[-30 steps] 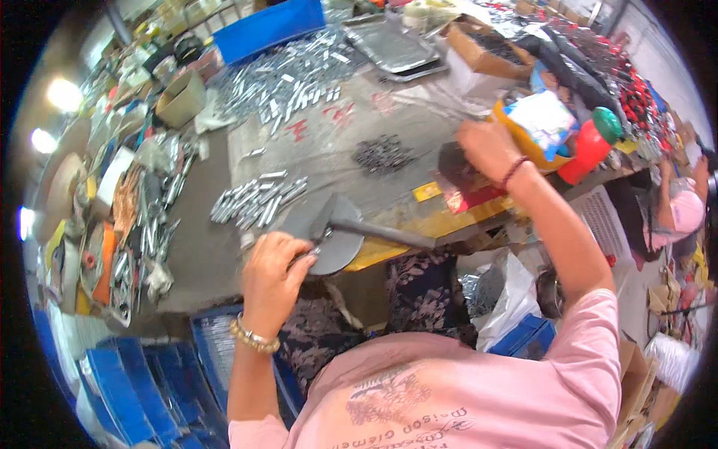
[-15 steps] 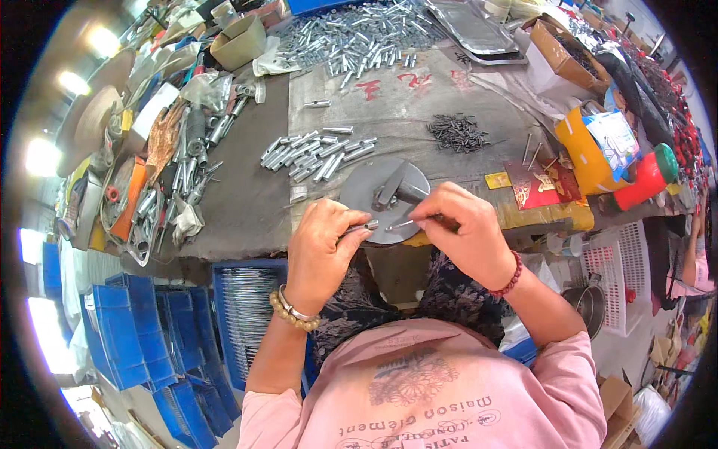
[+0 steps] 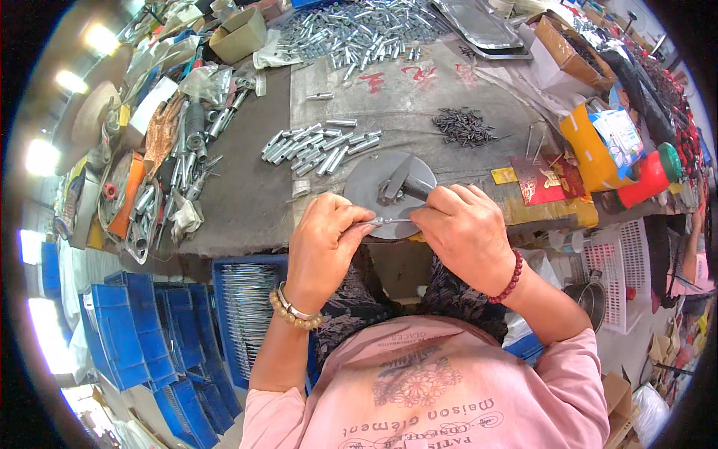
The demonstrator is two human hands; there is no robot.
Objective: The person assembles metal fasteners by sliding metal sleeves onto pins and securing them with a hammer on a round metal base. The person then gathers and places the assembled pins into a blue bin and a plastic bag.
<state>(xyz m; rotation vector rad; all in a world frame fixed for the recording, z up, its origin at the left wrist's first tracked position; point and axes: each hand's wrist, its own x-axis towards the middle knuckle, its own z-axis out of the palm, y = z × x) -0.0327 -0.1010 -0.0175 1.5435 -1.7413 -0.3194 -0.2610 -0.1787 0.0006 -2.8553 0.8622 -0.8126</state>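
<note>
Left grip (image 3: 325,236) is pinched, thumb against forefinger, on a small metal piece (image 3: 379,221), and I see its bright end poking out toward the right. Right grip (image 3: 467,232) is closed too, nipping a thin rod (image 3: 404,220) that points left at that piece. Both parts sit above the near part of a round grey plate (image 3: 359,183). They seem to meet end to end, though the fingertips cover so much that I can't tell whether one goes inside the other.

On the plate I have a hammer (image 3: 397,178), its handle slanting down to the right toward the right grip. Just beyond the plate, to the left, a loose pile of metal tubes (image 3: 318,150) lies on the surface (image 3: 239,202), with a single tube (image 3: 319,96) farther back. Off to the right I see a heap of dark pins (image 3: 462,127), and nearer the person a yellow card (image 3: 504,176) just beside a red packet (image 3: 547,183). A red bottle (image 3: 649,185) with a green cap lies tilted farther right. Metal trays (image 3: 479,26) fill my view's far side.
</note>
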